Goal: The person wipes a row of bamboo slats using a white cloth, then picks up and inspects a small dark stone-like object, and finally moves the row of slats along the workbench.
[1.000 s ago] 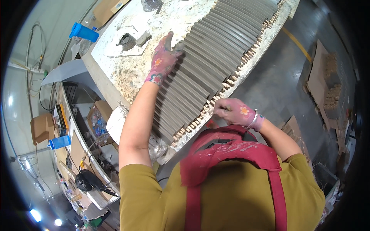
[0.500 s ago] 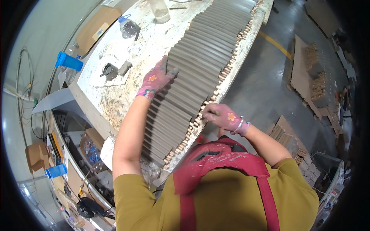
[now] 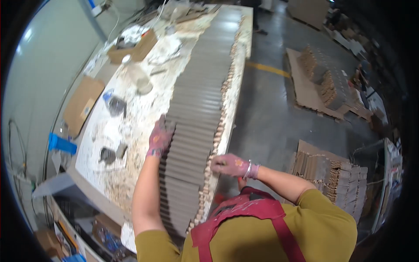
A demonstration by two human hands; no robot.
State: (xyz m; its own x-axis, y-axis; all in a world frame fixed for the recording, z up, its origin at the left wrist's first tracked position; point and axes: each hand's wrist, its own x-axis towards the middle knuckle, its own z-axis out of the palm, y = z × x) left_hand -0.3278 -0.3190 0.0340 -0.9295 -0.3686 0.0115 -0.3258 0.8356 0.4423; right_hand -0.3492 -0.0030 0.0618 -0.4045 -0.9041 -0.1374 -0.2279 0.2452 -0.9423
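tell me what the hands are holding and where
Neither lifts anything. The left hand presses the left edge of the long row of grey ribbed cardboard strips; the right hand touches its right edge.

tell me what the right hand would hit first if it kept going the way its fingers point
The right hand points left, its fingertips already at the near edge of the row of grey strips, so it would probably press straight into those strip ends.
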